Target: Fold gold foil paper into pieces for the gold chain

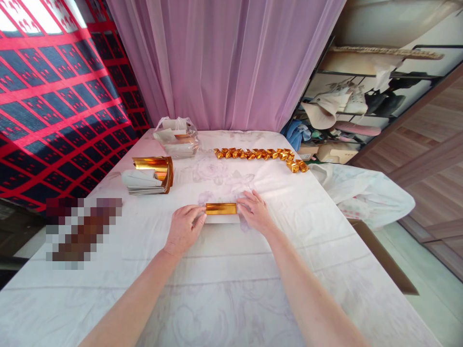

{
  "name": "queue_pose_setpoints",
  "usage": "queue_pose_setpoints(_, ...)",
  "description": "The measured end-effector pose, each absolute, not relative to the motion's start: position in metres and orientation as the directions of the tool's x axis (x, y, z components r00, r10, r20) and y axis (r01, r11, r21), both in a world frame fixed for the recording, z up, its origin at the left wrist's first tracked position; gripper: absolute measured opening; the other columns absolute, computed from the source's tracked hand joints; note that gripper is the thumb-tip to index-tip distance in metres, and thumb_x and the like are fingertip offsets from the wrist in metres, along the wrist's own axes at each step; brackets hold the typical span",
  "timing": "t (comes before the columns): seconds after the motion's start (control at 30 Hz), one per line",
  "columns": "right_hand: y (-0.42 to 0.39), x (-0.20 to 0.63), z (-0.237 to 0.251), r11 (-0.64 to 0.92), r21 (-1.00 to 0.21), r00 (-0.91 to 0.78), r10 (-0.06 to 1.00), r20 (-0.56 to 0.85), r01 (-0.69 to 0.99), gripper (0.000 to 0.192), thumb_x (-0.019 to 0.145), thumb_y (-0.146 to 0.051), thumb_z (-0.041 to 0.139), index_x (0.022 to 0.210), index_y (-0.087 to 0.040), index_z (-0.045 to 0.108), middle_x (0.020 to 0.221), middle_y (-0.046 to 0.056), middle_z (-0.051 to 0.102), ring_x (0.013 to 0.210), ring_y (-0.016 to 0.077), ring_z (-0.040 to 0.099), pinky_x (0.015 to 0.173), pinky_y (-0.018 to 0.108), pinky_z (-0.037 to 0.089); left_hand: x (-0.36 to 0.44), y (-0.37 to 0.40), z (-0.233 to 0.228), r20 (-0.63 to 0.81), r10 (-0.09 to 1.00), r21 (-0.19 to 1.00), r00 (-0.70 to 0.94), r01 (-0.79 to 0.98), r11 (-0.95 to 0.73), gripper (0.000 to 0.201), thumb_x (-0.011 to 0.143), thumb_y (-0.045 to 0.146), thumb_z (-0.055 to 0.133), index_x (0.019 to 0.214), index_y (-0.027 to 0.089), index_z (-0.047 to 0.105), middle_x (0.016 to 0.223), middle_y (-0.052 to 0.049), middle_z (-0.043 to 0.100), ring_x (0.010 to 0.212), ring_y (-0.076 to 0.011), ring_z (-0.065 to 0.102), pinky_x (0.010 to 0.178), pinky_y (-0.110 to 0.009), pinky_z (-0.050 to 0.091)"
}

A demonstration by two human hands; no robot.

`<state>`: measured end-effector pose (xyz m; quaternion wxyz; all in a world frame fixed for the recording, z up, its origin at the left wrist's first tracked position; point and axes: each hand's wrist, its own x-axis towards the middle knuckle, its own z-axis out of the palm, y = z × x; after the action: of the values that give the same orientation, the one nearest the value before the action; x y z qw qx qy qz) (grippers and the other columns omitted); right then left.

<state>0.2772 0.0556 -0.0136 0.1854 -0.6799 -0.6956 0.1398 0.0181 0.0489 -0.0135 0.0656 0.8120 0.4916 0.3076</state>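
Note:
A sheet of gold foil paper [221, 209] lies in front of me on the table, with a long fold across it. Its upper part shows shiny gold, and a pale strip shows along the near edge. My left hand [185, 227] grips the left end between thumb and fingers. At the right end, my right hand [256, 210] holds the paper with thumb and fingertips, its other fingers reaching past the far edge. Beyond the hands runs a row of folded gold foil pieces [253, 154], with a couple more pieces [297, 166] at its right end.
A stack of gold-and-white paper sheets [150, 176] stands at the left, partly curled. Behind it sits a clear plastic bag [176, 137] with more paper. A purple curtain [224, 67] hangs at the table's far edge. To the right are a white plastic bag [376, 193] and a shoe rack.

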Motion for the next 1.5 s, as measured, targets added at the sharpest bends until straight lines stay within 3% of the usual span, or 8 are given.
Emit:
queue_pose_setpoints(0.2, 0.059, 0.278, -0.018, 0.088, -0.473, -0.037, 0.993, 0.116, 0.876, 0.025, 0.090, -0.036, 0.057, 0.106, -0.033, 0.076, 0.143, 0.001, 0.056, 0.146, 0.0298, 0.031, 0.114, 0.053, 0.028, 0.020, 0.045, -0.015, 0.419, 0.849, 0.396, 0.321, 0.777, -0.489, 0.029, 0.095, 0.037, 0.049, 0.114, 0.024, 0.067, 0.111, -0.007, 0.071, 0.104, -0.0243, 0.064, 0.094, -0.044, 0.048)
queue_pose_setpoints(0.63, 0.056, 0.274, -0.019, 0.116, -0.535, -0.016, 0.982, 0.188, 0.837, 0.018, 0.087, -0.033, 0.059, 0.084, -0.028, 0.076, 0.135, 0.002, 0.063, 0.141, 0.0280, 0.039, 0.115, 0.052, 0.026, 0.022, 0.038, -0.008, 0.374, 0.811, 0.239, 0.449, 0.799, -0.552, 0.027, 0.091, 0.035, 0.061, 0.115, 0.028, 0.070, 0.115, -0.006, 0.067, 0.102, -0.0255, 0.061, 0.099, -0.048, 0.043)
queue_pose_setpoints(0.83, 0.054, 0.281, -0.010, 0.162, -0.545, -0.130, 0.987, 0.097, 0.823, 0.017, 0.086, -0.036, 0.062, 0.088, -0.026, 0.074, 0.144, 0.003, 0.056, 0.145, 0.0291, 0.032, 0.117, 0.054, 0.021, 0.023, 0.036, -0.006, 0.371, 0.795, 0.219, 0.479, 0.787, -0.577, 0.026, 0.091, 0.032, 0.063, 0.116, 0.028, 0.070, 0.114, -0.006, 0.068, 0.100, -0.0249, 0.062, 0.101, -0.051, 0.041)
queue_pose_setpoints(1.07, 0.054, 0.293, 0.000, 0.221, -0.640, -0.275, 0.961, 0.016, 0.736, 0.012, 0.081, -0.034, 0.066, 0.076, -0.024, 0.071, 0.147, 0.004, 0.053, 0.149, 0.0316, 0.025, 0.118, 0.061, 0.013, 0.023, 0.036, -0.009, 0.388, 0.792, 0.236, 0.471, 0.780, -0.579, 0.027, 0.089, 0.030, 0.066, 0.115, 0.025, 0.070, 0.113, -0.006, 0.069, 0.100, -0.0253, 0.063, 0.101, -0.052, 0.040)
queue_pose_setpoints(1.5, 0.057, 0.293, -0.004, 0.178, -0.697, -0.245, 0.970, 0.004, 0.695, 0.014, 0.078, -0.027, 0.065, 0.064, -0.025, 0.070, 0.141, 0.001, 0.059, 0.148, 0.0295, 0.027, 0.117, 0.062, 0.010, 0.023, 0.037, -0.008, 0.428, 0.750, 0.208, 0.504, 0.753, -0.624, 0.025, 0.091, 0.029, 0.063, 0.115, 0.027, 0.070, 0.116, -0.007, 0.067, 0.102, -0.0256, 0.061, 0.097, -0.050, 0.042)
